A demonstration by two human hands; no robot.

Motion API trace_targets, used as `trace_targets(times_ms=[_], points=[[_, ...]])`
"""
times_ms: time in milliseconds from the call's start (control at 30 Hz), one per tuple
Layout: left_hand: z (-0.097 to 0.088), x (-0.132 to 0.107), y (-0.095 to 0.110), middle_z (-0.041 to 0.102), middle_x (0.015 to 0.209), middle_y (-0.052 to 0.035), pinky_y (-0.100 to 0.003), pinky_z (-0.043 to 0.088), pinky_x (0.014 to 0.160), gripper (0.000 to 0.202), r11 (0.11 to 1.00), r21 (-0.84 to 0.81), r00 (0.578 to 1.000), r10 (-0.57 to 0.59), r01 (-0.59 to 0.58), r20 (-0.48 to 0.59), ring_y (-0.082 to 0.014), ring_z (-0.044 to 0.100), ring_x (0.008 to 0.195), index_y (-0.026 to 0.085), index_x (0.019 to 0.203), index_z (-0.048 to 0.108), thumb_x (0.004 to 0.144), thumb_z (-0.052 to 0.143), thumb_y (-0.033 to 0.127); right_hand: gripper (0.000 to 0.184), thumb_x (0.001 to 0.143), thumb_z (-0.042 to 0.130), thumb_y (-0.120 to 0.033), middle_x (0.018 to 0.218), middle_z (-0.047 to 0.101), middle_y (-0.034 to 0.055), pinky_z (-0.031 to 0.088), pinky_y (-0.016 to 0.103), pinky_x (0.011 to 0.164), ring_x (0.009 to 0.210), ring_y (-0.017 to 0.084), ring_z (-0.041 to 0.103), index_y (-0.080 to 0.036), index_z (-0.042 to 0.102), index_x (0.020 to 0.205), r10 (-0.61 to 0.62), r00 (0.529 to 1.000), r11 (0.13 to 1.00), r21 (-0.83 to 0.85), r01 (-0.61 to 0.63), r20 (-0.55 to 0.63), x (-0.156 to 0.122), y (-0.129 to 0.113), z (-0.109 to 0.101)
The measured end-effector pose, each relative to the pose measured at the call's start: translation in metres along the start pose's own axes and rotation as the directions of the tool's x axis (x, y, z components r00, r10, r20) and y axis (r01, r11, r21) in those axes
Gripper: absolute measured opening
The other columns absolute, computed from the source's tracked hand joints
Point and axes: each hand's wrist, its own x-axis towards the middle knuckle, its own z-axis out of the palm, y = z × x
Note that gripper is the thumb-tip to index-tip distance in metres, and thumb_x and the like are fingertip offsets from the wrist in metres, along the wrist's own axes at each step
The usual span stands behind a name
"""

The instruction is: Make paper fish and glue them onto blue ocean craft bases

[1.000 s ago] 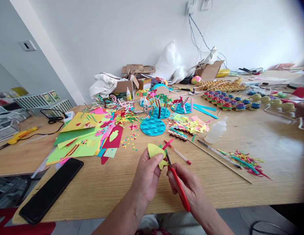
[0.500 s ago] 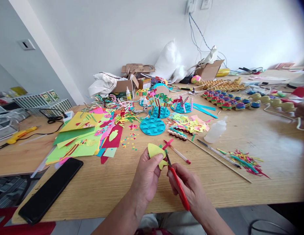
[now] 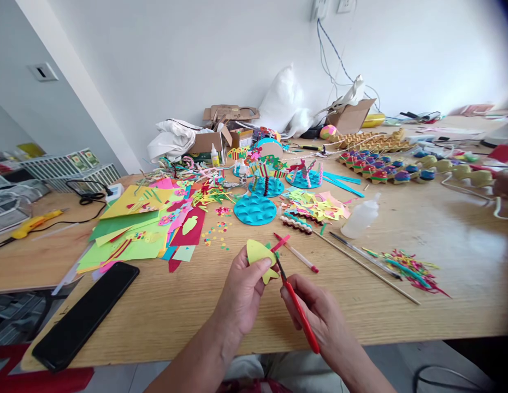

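Between the thumb and fingers of my left hand point(image 3: 243, 286) is a yellow-green paper fish point(image 3: 258, 252), its tail toward my right hand. My right hand point(image 3: 311, 305) is closed on red-handled scissors point(image 3: 297, 300), their dark blades pointing up to the fish's edge. A red paper strip point(image 3: 281, 243) sticks out by the blade tips, with a bit of green beside it. Whether the blades grip the strip, I cannot tell. Just beyond the hands lies a red pen point(image 3: 299, 254).
A black phone point(image 3: 86, 316) lies at the left, below piled coloured paper point(image 3: 131, 224). A blue scalloped disc point(image 3: 254, 210) sits ahead. To the right are a squeeze bottle point(image 3: 361, 218), a wooden stick point(image 3: 368, 268) and paper scraps point(image 3: 413, 267). Another person's hand point(image 3: 504, 185) shows at the far right.
The scissors have shifted slightly down and right, their blades looking a little further from the fish's tail. My left hand keeps its hold on the fish.
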Motion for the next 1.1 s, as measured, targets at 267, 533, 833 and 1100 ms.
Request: trace_targets(times_ms=[267,533,833,1100], points=[[-0.007,0.0,0.006,0.056,0.068,0.001,-0.021,0.04,0.063,0.008,0.998,0.051,0.998,-0.04,0.037,0.053,-0.0088,0.052,0.066,0.014,0.077,0.052,0.071,0.057,0.012,0.038,0.081,0.037,-0.048,0.046,0.035,-0.0051,0.028,0.021,0.041,0.045,0.009,0.036,-0.02,0.039,0.056,-0.005,0.999,0.997,-0.079,0.008,0.032,-0.004,-0.002,-0.003],[-0.012,0.0,0.011,0.055,0.069,0.0008,-0.021,0.041,0.061,0.009,0.992,0.099,0.994,-0.08,0.073,0.068,-0.0091,0.053,0.065,0.014,0.078,0.054,0.07,0.058,0.013,0.039,0.082,0.035,-0.048,0.046,0.036,-0.0051,0.026,0.021,0.041,0.044,0.008,0.034,-0.019,0.04,0.056,-0.01,0.998,0.987,-0.158,0.018,0.055,-0.006,-0.005,-0.005],[-0.013,0.0,0.013,0.055,0.069,0.0017,-0.022,0.041,0.064,0.007,0.99,0.121,0.994,-0.084,0.075,0.073,-0.0089,0.052,0.065,0.015,0.075,0.054,0.07,0.056,0.011,0.036,0.084,0.035,-0.044,0.049,0.037,-0.0051,0.028,0.021,0.044,0.047,0.009,0.036,-0.019,0.04,0.058,0.015,0.995,0.991,-0.135,-0.001,0.098,-0.008,-0.002,-0.005],[-0.014,-0.002,0.011,0.058,0.07,0.0006,-0.022,0.039,0.066,0.006,0.983,0.164,0.988,-0.103,0.084,0.116,-0.0093,0.053,0.066,0.015,0.076,0.054,0.071,0.055,0.011,0.031,0.083,0.041,-0.041,0.051,0.036,-0.0059,0.03,0.021,0.046,0.049,0.009,0.037,-0.02,0.038,0.06,0.029,0.992,0.999,-0.045,-0.024,0.125,-0.009,0.001,-0.005]])
